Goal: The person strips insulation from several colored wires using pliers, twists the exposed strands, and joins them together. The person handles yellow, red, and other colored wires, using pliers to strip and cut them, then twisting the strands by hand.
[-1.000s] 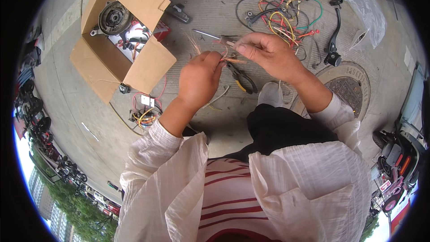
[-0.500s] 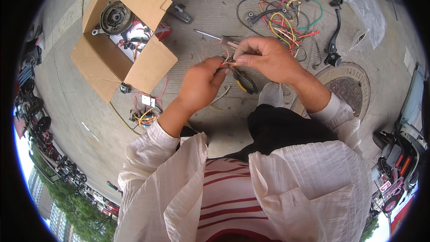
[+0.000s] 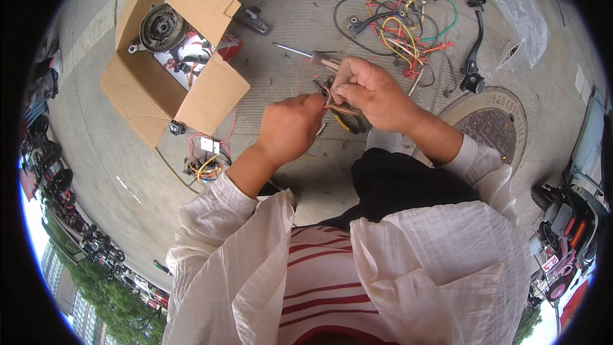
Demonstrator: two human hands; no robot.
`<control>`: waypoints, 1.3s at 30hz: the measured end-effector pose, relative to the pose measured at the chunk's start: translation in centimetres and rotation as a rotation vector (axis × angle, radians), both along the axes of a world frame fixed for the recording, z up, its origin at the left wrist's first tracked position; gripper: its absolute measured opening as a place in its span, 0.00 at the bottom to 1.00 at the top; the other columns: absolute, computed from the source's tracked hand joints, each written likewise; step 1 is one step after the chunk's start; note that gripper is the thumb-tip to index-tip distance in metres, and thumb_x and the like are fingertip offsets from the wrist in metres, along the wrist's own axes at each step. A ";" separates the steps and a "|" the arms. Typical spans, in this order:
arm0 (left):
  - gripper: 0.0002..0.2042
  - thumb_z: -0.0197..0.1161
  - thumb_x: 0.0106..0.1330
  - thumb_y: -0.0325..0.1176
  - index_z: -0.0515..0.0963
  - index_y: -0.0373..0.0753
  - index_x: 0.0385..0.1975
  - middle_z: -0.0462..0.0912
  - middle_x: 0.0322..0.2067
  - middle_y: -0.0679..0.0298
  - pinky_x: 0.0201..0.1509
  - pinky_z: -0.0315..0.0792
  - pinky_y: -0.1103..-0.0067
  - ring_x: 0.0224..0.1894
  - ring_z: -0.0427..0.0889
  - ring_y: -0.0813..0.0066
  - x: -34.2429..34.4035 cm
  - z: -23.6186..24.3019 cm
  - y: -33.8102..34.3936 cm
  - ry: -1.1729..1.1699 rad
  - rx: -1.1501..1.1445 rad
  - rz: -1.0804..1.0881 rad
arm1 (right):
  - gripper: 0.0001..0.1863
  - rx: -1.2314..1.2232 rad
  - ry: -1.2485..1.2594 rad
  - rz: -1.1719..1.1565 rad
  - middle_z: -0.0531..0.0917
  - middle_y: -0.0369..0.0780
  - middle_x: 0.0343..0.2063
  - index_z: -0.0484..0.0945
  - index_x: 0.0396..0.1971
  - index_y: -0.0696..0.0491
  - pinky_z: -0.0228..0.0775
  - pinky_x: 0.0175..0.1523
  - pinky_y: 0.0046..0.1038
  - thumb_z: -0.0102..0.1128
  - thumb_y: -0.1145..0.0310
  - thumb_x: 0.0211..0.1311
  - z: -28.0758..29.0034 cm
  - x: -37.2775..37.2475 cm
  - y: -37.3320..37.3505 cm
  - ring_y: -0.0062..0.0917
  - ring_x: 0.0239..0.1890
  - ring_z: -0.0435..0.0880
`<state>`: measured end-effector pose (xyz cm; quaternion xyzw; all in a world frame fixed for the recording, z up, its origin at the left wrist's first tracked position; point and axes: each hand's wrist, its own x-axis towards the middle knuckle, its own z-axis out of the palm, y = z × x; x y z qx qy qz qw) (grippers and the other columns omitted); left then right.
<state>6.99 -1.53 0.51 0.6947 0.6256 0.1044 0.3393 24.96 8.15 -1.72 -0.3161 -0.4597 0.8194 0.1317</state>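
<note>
Both hands are closed on wire with bare copper strands point(image 3: 342, 108), in front of my body. My left hand point(image 3: 287, 126) is a fist, its thumb and forefinger pressed on the wire where a bit of red shows. Thumb and fingertips of my right hand point(image 3: 375, 94) pinch the strands just to the right. Some strands bend up between the hands; others run beneath the right fingers. Under the hands on the ground lie pliers point(image 3: 348, 125) with yellow and black handles, partly hidden. A screwdriver point(image 3: 300, 53) lies just beyond.
An open cardboard box point(image 3: 153, 83) with a round metal part stands at left, a small wire bundle point(image 3: 207, 165) near it. Tangled coloured wires point(image 3: 408, 32), a black lever point(image 3: 474, 57) and a plastic bag point(image 3: 520, 19) lie far right, beyond a manhole cover point(image 3: 488, 124).
My left hand has rolled into a tighter fist. My right hand's fingers have curled and moved slightly down, and the copper strands now spread between and below the fingers.
</note>
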 end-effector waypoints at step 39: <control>0.05 0.62 0.59 0.29 0.72 0.40 0.31 0.78 0.28 0.59 0.30 0.74 0.66 0.30 0.80 0.57 -0.3 -0.9 1.7 0.215 0.255 0.069 | 0.07 0.520 -0.342 0.228 0.84 0.39 0.26 0.83 0.32 0.58 0.71 0.38 0.24 0.66 0.71 0.54 1.9 -0.1 2.8 0.20 0.30 0.80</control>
